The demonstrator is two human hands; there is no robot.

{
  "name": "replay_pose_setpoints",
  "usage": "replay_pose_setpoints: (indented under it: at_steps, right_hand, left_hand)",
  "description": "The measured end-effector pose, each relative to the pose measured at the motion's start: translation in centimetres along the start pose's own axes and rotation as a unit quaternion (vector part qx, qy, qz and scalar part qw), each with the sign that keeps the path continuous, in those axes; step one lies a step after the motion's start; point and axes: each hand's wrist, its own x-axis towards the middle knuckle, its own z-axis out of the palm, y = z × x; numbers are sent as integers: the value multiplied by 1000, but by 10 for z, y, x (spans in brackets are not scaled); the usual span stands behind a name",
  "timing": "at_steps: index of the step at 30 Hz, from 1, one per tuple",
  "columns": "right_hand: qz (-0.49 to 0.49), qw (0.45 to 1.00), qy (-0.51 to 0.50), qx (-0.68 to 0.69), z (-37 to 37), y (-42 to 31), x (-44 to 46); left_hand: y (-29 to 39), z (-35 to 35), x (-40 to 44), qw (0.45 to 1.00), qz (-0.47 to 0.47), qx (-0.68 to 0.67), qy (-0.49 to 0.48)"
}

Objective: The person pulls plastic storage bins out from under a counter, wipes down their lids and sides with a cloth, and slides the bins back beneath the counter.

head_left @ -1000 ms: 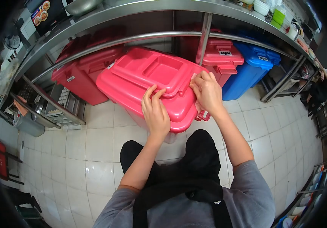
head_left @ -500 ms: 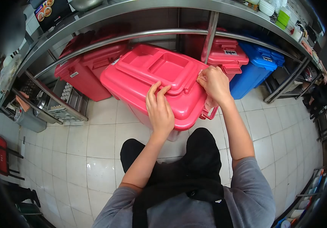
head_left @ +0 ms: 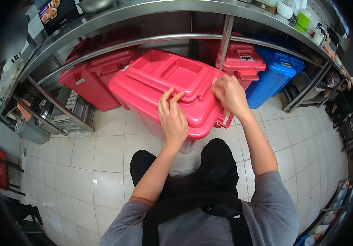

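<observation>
The open left hand (head_left: 173, 123) best steadies the pinkish-red plastic lid (head_left: 143, 88) while the right hand's (head_left: 231, 96) grip pinches thin pink cloth (head_left: 226, 111) at three o'clock.

Floor tiles (head_left: 110, 147): leaving a low passage along the near bin's (head_left: 145, 121) left side.
Right-hand gap: running over floor between the near bin and the blue bin (head_left: 266, 80).
Rail (head_left: 156, 39): barring the way beyond the lid (head_left: 137, 84).
Post (head_left: 227, 43): standing before the rear red bin (head_left: 242, 61).
Countertop (head_left: 164, 7): overhanging the back.
Knees (head_left: 220, 158): crowding the front.
</observation>
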Motion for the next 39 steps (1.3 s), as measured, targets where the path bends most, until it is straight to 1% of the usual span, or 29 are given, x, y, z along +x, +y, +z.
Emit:
replay_pose_setpoints:
  at_steps: [2,3,4,6,8,10,11,12,14,15,17,18,19,21,22,23,24,26,28,30,31,32,34,39]
  right_hand:
    - [-44,996,-48,64,-7,-12,-11]
    - [-37,995,-33,92,-2,-4,-11]
    - [-34,995,-34,92,3,7,-8]
    - [12,999,11,52,9,23,9]
    - [11,999,23,47,14,27,12]
    - [-21,999,45,17,9,7,0]
    - [-15,999,18,28,5,-5,-9]
    - [-69,996,37,44,6,-12,-19]
    - [-139,977,-44,156,-8,-14,-27]
    - [-138,977,-45,157,-15,-8,-25]
    - [-61,966,-147,205,-30,4,-14]
    - [151,951,-170,210,-46,-12,-6]
    - [172,938,-112,278,-40,-9,1]
    - [130,941,9,311,-2,5,8]
    - [69,956,72,275,23,8,9]
    - [-5,976,137,171,29,0,4]
    - [-8,979,102,176,24,-11,-4]
    - [-78,979,108,157,26,-28,-23]
    - [-71,979,102,160,23,-26,-21]
    - [-16,993,86,76,18,-8,4]
    - [-30,993,109,43,20,3,15]
    - [-13,995,100,18,20,12,25]
    - [-39,993,109,12,23,19,28]
    - [-51,992,118,10,23,22,19]
  left_hand:
    - [0,1,1,1000,-3,-1,-2]
    - [-1,2,1,1000,3,0,3]
    - [-1,2,-1,1000,8,2,7]
    - [-2,2,-1,1000,9,1,3]
    - [-2,1,0,1000,11,2,5]
    - [0,1,-1,1000,2,6,2]
    - [0,2,0,1000,4,4,3]
    - [0,2,-1,1000,-2,1,2]
    - [0,2,-1,1000,-9,-2,-2]
    - [-1,2,-1,1000,-6,-3,-2]
    - [-1,0,-1,1000,-5,-1,-3]
    - [-1,0,0,1000,0,2,1]
    - [0,1,0,1000,4,4,6]
    - [0,2,0,1000,1,3,7]
    - [0,2,0,1000,-3,3,9]
    - [0,2,-1,1000,-2,3,8]
    - [0,2,-1,1000,0,0,8]
    - [0,1,2,1000,0,0,11]
    - [1,0,1,1000,4,0,-3]
    - [-2,2,-2,1000,7,-2,-8]
    - [-3,1,-1,1000,11,-5,-9]
    - [-2,-1,1,1000,15,-4,-6]
    - [3,-3,1,1000,-4,-11,-19]
    - [3,0,1,1000,-13,2,-19]
